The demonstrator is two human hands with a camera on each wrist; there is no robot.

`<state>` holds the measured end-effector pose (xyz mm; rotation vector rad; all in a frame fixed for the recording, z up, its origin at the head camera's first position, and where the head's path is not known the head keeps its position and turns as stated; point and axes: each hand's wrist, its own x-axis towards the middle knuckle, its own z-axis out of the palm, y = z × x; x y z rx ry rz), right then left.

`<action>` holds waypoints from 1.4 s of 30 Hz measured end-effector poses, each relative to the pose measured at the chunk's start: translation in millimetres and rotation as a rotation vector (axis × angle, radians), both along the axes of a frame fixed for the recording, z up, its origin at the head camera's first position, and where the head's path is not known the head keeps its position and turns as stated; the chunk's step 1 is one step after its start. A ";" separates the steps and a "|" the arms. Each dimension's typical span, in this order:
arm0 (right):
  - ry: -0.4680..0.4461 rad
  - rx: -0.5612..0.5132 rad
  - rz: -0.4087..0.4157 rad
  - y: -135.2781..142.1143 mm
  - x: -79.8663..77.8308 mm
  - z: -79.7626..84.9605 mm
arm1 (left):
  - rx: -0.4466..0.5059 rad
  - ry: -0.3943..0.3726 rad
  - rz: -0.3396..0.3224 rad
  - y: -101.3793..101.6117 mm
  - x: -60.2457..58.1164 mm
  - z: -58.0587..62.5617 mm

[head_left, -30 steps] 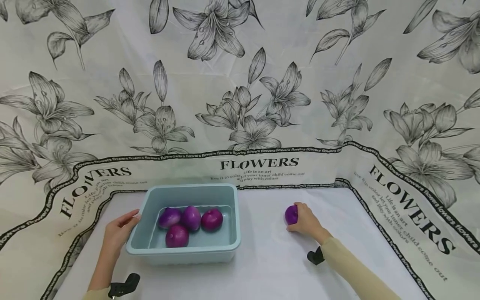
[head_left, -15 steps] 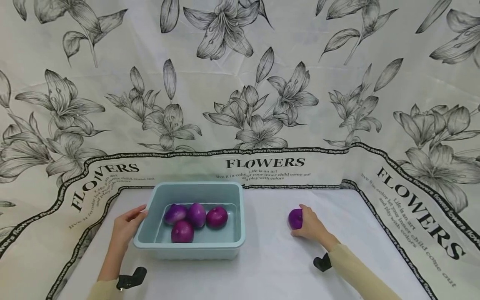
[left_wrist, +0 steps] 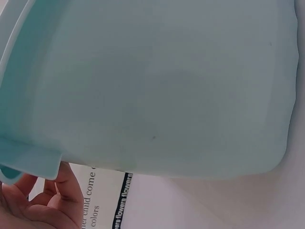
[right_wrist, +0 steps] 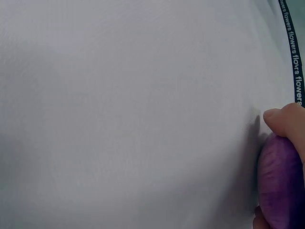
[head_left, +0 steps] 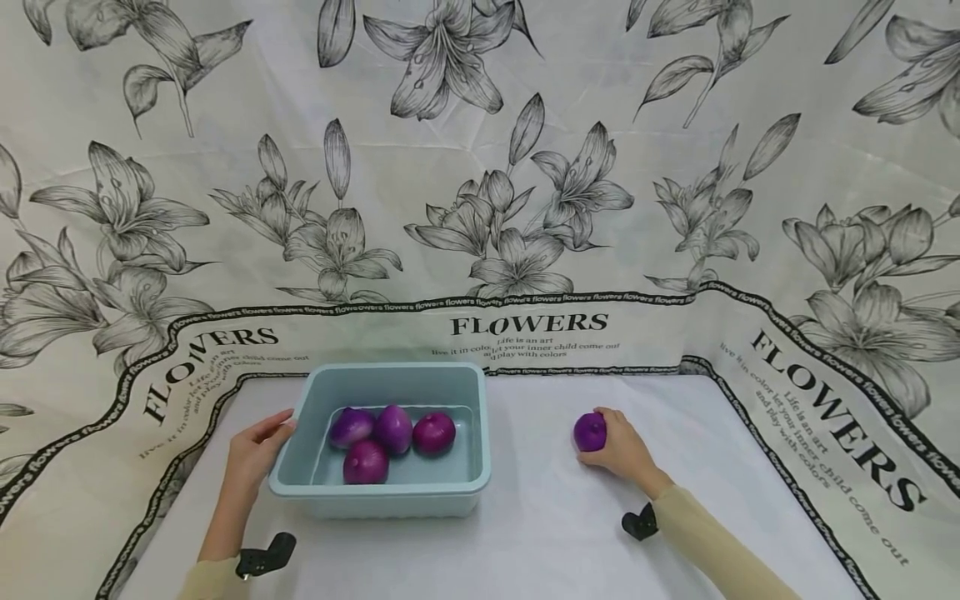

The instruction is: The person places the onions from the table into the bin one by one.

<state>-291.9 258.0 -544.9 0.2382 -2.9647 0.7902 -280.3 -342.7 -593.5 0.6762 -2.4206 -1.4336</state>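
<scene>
My right hand [head_left: 624, 450] grips a purple onion [head_left: 589, 432] on the right of the white table, with thumb and fingers on opposite sides of it. The right wrist view shows that onion [right_wrist: 280, 183] at its right edge, partly covered by the fingers. On the left, my left hand [head_left: 253, 454] holds the rim of a light blue plastic bin [head_left: 382, 492] at its left side. In the left wrist view the curled fingers [left_wrist: 69, 195] sit under the rim's lip, and the bin's outer wall [left_wrist: 162, 90] fills most of the picture. Several purple onions [head_left: 392, 430] lie inside the bin.
A white cloth [head_left: 540, 533] covers the table. A floral printed curtain [head_left: 480, 183] encloses the back and both sides, meeting the table behind the bin. A black wrist mount [head_left: 266, 556] sits on the left arm, another wrist mount [head_left: 640, 522] on the right.
Between the first two frames the head view swings slightly left, so everything shifts right. The gripped onion then shows a little more of its side. Both hands keep their holds.
</scene>
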 end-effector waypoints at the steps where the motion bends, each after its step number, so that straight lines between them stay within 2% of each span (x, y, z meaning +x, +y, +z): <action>1: 0.000 -0.004 -0.004 -1.0 -0.2 1.0 | 0.004 -0.001 -0.004 0.7 0.5 0.2; 6: -0.004 -0.017 -0.021 -5.3 -3.4 5.3 | 0.028 0.012 0.001 1.5 -1.1 0.6; 12: -0.077 -0.066 -0.061 -8.8 -5.9 4.9 | 0.015 -0.001 0.004 -0.4 -1.3 1.8; 20: 0.037 -0.097 -0.028 -22.8 -9.2 14.0 | 0.029 -0.008 0.004 1.3 1.9 5.3; 25: 0.085 -0.127 0.002 -41.4 -8.7 26.8 | 0.056 -0.003 0.009 3.8 0.8 7.8; 31: 0.131 -0.156 0.032 -62.3 -12.2 42.3 | 0.045 -0.013 -0.001 -1.8 -7.4 1.6; 34: 0.147 -0.174 0.052 -73.0 -12.9 53.1 | 0.044 -0.030 -0.010 -3.7 -8.6 0.3; 42: 0.159 -0.187 0.128 -99.6 -12.1 88.0 | 0.064 -0.035 -0.018 0.7 -5.8 6.9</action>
